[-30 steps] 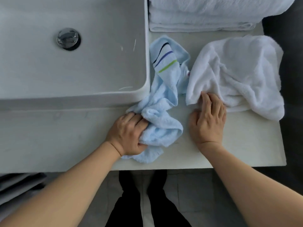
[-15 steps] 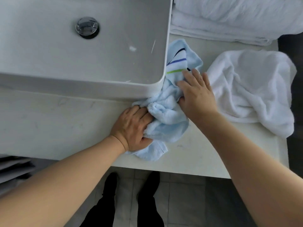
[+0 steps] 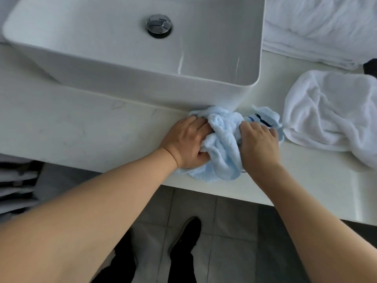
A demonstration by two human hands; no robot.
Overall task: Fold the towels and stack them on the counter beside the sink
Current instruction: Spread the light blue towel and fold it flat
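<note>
A crumpled light blue towel (image 3: 223,148) with dark stripes lies bunched on the white counter (image 3: 85,131), just in front of the sink's right corner. My left hand (image 3: 186,140) grips its left side with curled fingers. My right hand (image 3: 258,142) grips its right side, close to the striped end. A crumpled white towel (image 3: 330,115) lies on the counter to the right, apart from my hands. Folded white towels (image 3: 318,27) are stacked at the back right beside the sink (image 3: 253,84).
The white vessel sink fills the upper middle, its chrome drain (image 3: 159,25) in the basin. The counter's front edge runs just below my hands, with tiled floor and my dark shoes (image 3: 183,235) beneath. Grey shelves (image 3: 16,184) show at the lower left.
My right hand left the white towel, reached the blue towel's striped end and pulled it toward me, bunching the towel between both hands. The view shifted to the left.
</note>
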